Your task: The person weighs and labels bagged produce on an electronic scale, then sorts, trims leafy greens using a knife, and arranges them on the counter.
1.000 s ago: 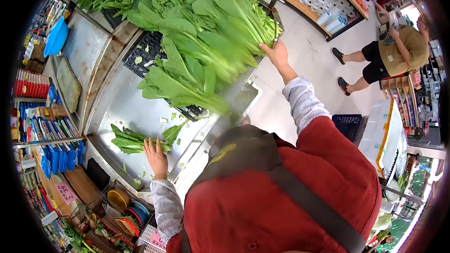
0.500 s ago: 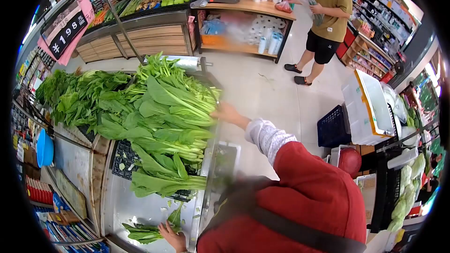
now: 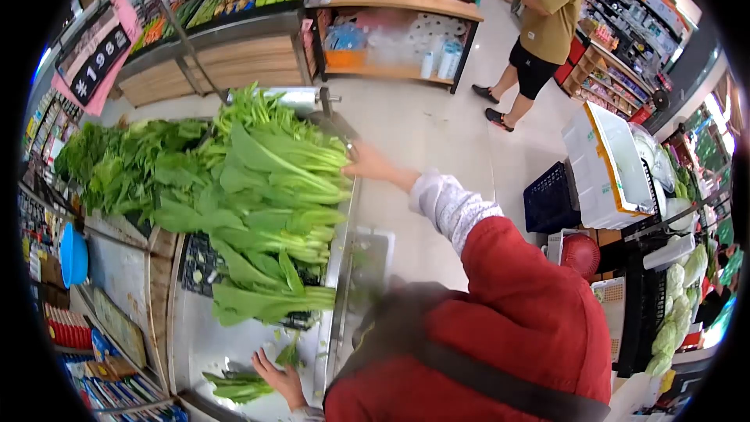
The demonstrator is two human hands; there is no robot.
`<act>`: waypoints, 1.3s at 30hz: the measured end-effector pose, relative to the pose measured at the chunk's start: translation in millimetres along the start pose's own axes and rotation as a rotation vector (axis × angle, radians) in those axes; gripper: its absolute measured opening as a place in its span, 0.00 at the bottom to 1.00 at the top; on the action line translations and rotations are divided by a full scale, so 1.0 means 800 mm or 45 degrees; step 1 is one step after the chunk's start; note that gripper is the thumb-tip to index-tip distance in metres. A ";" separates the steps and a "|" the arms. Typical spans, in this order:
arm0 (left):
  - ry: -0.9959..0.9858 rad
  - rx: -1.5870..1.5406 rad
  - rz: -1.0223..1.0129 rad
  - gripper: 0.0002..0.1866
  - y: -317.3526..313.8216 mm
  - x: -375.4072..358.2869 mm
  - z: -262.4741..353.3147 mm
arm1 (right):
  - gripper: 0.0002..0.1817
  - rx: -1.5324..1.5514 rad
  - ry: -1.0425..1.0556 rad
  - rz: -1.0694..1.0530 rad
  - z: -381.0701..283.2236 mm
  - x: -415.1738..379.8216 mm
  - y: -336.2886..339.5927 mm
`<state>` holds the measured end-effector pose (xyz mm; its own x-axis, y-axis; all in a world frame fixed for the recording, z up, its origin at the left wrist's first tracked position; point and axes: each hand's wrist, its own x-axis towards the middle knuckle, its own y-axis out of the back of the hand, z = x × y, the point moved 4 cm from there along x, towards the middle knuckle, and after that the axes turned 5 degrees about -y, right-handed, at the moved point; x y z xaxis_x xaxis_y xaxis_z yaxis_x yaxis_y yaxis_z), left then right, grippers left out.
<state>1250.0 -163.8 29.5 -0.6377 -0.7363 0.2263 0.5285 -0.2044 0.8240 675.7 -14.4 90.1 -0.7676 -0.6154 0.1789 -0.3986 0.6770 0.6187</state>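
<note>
Leafy greens (image 3: 273, 180) lie piled on the display stand, their pale stems pointing right. My right hand (image 3: 369, 162) is at the stand's right edge, beside the stem ends of the upper bunches. Its fingers are curled closed, and what they grip cannot be made out. Lower down, my left hand (image 3: 277, 379) is over the metal tray (image 3: 254, 336), open with its fingers spread. A small bunch of greens (image 3: 238, 385) lies just left of its fingertips, and a loose leaf (image 3: 289, 353) sits above the hand.
Black plastic grating (image 3: 201, 266) shows under the greens. A roll of plastic bags (image 3: 289, 97) is mounted at the stand's far end. A person (image 3: 547, 19) stands beyond the wooden counter (image 3: 406, 1). At right are a dark blue crate (image 3: 551, 197) and a white foam box (image 3: 598, 168).
The view has shifted slightly. My left hand has opened wider beside the small bunch. My right hand stays at the stand's edge. The person by the counter has turned and moved their arms.
</note>
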 end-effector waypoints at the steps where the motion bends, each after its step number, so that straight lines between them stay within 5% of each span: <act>1: -0.024 -0.033 0.021 0.40 0.000 0.005 0.008 | 0.24 -0.039 0.009 0.019 0.007 0.000 -0.007; 3: -0.038 -0.067 0.049 0.38 0.011 0.017 0.033 | 0.24 -0.040 -0.080 0.035 -0.007 -0.011 -0.001; 4: -0.038 -0.088 0.071 0.37 0.014 0.025 0.045 | 0.25 0.318 -0.370 -0.167 -0.020 -0.023 0.010; 6: -0.074 -0.136 0.143 0.34 0.018 0.042 0.062 | 0.25 0.460 -0.494 -0.325 -0.016 -0.020 0.012; 9: -0.116 -0.089 0.219 0.31 0.020 0.070 0.083 | 0.24 0.600 -0.588 -0.278 -0.001 -0.019 -0.002; 16: -0.226 -0.407 0.267 0.21 -0.007 0.136 0.163 | 0.20 0.595 -0.555 -0.193 0.018 -0.004 0.000; 22: -0.286 -0.678 -0.075 0.16 -0.083 0.210 0.249 | 0.22 0.653 -0.524 -0.371 0.032 -0.003 -0.010; 28: -0.941 -0.130 -0.306 0.28 -0.155 0.285 0.370 | 0.21 0.519 -0.527 -0.245 0.055 -0.011 -0.038; 32: -0.970 0.111 -0.368 0.30 -0.185 0.313 0.387 | 0.19 0.461 -0.366 -0.030 0.048 -0.003 -0.016; 33: -0.922 0.212 -0.437 0.30 -0.190 0.316 0.383 | 0.16 0.415 -0.139 0.072 0.053 0.005 -0.012; 39: -0.891 0.275 -0.449 0.32 -0.203 0.319 0.364 | 0.13 0.359 -0.024 0.228 0.020 0.030 0.070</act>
<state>838.1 -130.9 105.2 -0.9870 -0.0635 0.1477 0.1564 -0.1676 0.9734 627.1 15.3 117.2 -0.8462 -0.4707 0.2495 -0.3776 0.8603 0.3424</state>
